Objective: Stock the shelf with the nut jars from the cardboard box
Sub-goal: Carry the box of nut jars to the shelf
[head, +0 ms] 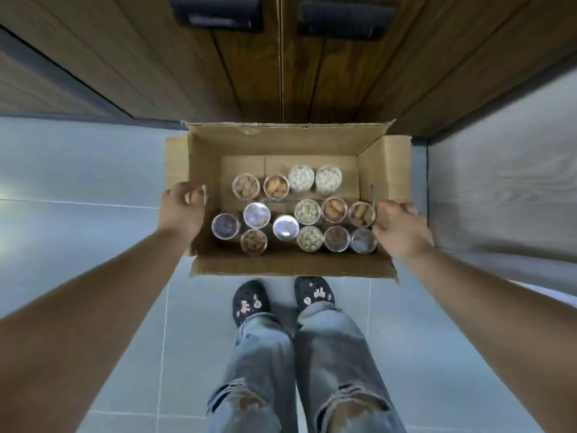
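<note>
Both hands are clamped on the cardboard box (293, 142), left hand (182, 207) curled over the left wall, right hand (398, 228) gripping the right, box just in front of the feet by the wooden cabinet doors (281, 64). Inside, the nut jars (307, 212) stand upright, clear-lidded. Loaded like that it's likely heavy and the walls may flex, so a grip low on both sides looks safest.

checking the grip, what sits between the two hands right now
In the head view, the open cardboard box and its upright nut jars fill the stretch between the left hand and the right hand.
</note>
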A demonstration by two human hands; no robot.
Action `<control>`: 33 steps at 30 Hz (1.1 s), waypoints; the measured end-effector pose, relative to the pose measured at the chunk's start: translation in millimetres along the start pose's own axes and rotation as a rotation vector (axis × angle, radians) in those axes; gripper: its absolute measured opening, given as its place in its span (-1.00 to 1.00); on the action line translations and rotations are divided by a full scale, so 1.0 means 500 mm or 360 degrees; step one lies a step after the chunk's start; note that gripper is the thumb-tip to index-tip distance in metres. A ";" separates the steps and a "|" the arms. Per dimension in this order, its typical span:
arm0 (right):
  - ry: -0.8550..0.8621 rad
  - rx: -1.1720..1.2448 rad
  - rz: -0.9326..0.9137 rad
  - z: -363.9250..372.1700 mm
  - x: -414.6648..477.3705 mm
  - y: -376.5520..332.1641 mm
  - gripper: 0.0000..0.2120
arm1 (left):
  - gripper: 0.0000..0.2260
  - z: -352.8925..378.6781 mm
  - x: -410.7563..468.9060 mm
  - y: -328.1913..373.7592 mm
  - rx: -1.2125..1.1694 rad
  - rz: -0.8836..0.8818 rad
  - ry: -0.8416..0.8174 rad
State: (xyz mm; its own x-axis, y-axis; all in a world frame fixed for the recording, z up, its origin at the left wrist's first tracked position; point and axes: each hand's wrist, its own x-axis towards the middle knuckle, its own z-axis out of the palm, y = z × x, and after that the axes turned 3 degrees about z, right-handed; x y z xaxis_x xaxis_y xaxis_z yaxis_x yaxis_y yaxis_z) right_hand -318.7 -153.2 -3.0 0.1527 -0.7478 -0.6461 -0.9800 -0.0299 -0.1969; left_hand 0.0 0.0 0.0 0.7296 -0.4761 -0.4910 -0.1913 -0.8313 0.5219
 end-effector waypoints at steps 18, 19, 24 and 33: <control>0.0378 0.0301 0.0097 0.133 0.180 0.067 -0.33 | -0.37 0.098 0.132 -0.197 0.0377 0.0168 0.0035; 0.0372 0.0284 0.0087 0.127 0.172 0.064 -0.33 | -0.37 0.092 0.123 -0.195 0.0367 0.0164 0.0046; 0.0334 0.0183 0.0011 0.069 0.099 -0.002 -0.33 | -0.33 -0.008 0.064 -0.206 0.0338 0.0110 0.0091; 0.0081 0.0039 -0.0384 -0.117 -0.176 -0.278 -0.31 | -0.29 -0.394 -0.208 -0.247 0.0062 -0.0096 0.0208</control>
State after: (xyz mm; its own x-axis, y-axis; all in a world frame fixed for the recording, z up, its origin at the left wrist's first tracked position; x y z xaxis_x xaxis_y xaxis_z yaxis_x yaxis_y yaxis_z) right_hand -203.3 -121.8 124.5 0.3746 -0.7533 -0.5405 -0.9124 -0.1959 -0.3594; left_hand 77.4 208.6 124.1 0.8193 -0.3854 -0.4245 -0.1678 -0.8691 0.4653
